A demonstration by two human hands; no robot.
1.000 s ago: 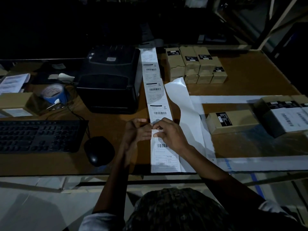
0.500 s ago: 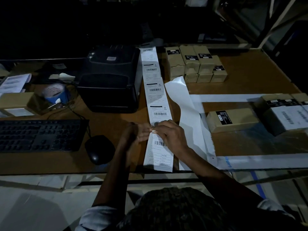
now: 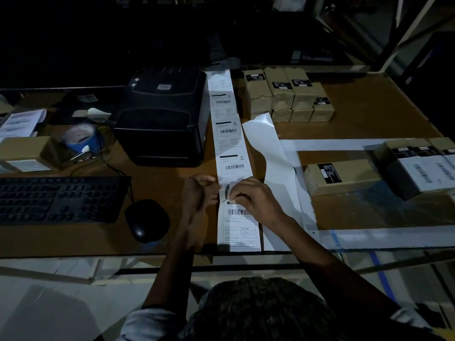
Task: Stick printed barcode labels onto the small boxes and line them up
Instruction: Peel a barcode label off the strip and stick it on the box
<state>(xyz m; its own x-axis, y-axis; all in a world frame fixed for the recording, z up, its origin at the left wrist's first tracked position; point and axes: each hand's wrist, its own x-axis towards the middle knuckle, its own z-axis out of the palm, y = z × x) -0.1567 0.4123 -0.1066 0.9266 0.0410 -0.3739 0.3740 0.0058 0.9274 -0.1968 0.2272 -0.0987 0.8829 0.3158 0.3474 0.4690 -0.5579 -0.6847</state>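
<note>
Label strip (image 3: 238,227) ends at counter (image 3: 61,242) near edge. Left hand (image 3: 200,193) and right hand (image 3: 256,199), fingers pinching the strip's lifted label (dim light). Bare counter between single box (image 3: 342,177) and far box cluster (image 3: 288,94) beside printer (image 3: 162,116).

Label strip (image 3: 230,143) lies between printer (image 3: 162,116) and backing sheet (image 3: 275,163).

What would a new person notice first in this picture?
First, the long label strip, bright white, running down the desk middle from beside the black printer. Both hands, left and right, pinch it near the front edge. Brown boxes stand in a group at the back right.
</note>
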